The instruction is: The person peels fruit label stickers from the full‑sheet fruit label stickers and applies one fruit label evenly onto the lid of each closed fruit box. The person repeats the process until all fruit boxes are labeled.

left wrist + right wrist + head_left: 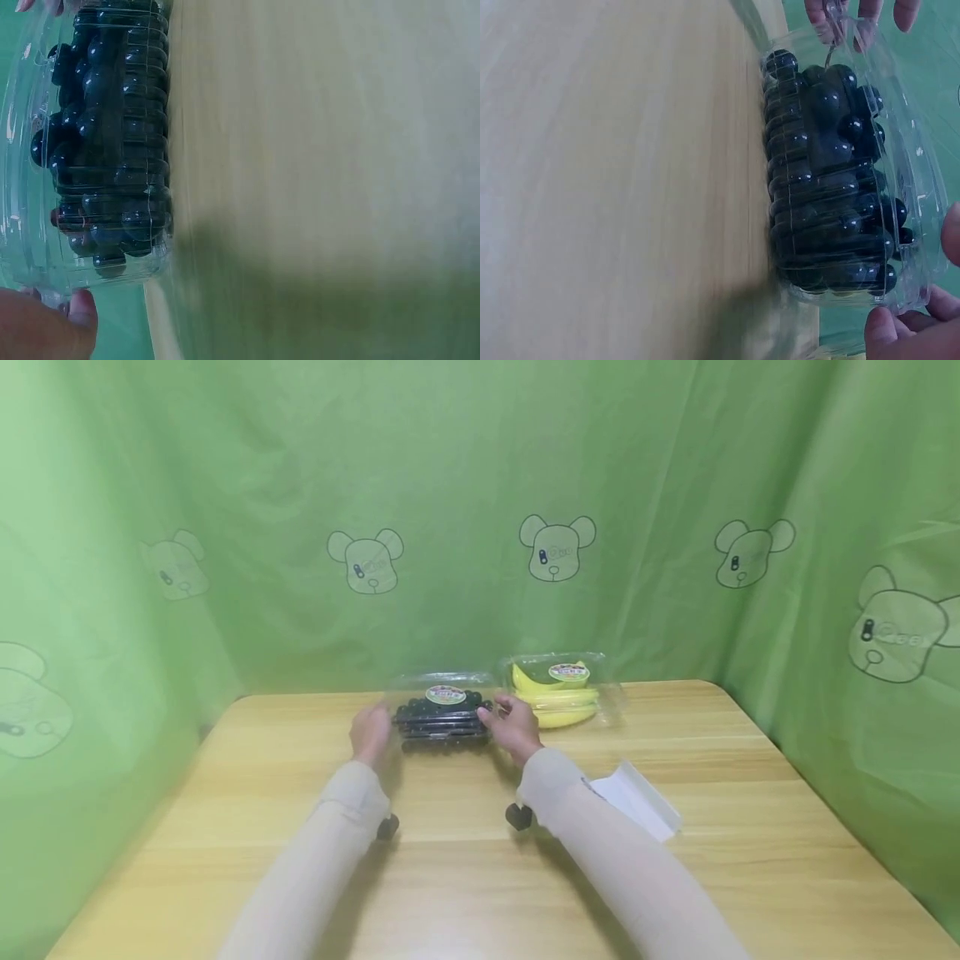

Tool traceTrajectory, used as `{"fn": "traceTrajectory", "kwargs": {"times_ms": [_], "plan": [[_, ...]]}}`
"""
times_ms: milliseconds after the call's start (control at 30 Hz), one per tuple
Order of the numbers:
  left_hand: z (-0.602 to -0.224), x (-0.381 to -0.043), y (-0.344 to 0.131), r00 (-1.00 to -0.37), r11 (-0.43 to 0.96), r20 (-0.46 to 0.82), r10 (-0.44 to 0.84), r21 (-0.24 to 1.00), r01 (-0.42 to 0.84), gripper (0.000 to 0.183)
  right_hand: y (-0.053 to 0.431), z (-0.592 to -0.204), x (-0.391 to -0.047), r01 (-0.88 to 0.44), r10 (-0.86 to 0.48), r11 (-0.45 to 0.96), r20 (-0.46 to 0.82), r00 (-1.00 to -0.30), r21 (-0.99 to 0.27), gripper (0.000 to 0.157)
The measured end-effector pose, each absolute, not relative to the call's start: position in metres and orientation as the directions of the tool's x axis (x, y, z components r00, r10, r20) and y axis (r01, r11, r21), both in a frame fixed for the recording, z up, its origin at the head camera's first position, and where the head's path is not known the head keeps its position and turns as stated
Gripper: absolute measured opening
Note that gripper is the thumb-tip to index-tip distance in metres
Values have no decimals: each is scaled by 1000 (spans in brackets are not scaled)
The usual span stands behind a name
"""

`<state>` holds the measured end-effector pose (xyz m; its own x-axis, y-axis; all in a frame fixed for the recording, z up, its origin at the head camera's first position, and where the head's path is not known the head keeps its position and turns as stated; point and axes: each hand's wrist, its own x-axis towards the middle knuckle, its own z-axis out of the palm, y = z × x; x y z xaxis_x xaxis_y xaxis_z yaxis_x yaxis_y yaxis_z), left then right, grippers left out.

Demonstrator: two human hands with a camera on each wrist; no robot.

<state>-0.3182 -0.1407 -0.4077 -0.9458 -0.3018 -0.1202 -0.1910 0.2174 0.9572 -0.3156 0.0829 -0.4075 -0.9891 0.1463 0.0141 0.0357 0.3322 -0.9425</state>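
A clear plastic fruit box (442,731) of dark, round grapes (90,127) stands towards the back of the table, with an oval label (446,694) on its lid. My left hand (371,732) pinches the rim at its left end, the thumb in front in the left wrist view. At the opposite end my right hand (513,727) grips the rim between thumb and fingers, as the right wrist view (919,330) shows. The lid lies over the grapes (825,180). Part of the fingers on both hands is hidden behind the plastic.
Right beside my right hand stands another clear box with yellow bananas (562,714) and a similar label (568,672). A folded white sheet (637,802) lies by my right sleeve on the wooden table (450,893). Green curtain (465,460) surrounds the table's back and sides.
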Motion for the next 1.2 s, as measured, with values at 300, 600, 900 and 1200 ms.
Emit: {"fn": "traceTrajectory", "kwargs": {"times_ms": [300,600,900,1200], "plan": [[-402,-319,-138,-959,294,-165,-231,928,-230,53,80,-406,-318,43,243,419,67,-968,-907,42],[-404,-317,-134,-971,249,-170,-167,946,-209,54,85,-409,-323,42,46,518,-21,-999,-854,48],[-401,-316,-134,-976,203,-175,-130,959,-199,59,87,-405,-322,-10,-50,586,-24,-998,-810,54],[-412,-304,-143,-985,451,-26,-171,887,-101,83,97,-396,-306,-58,-73,640,15,-997,-766,54]]}}
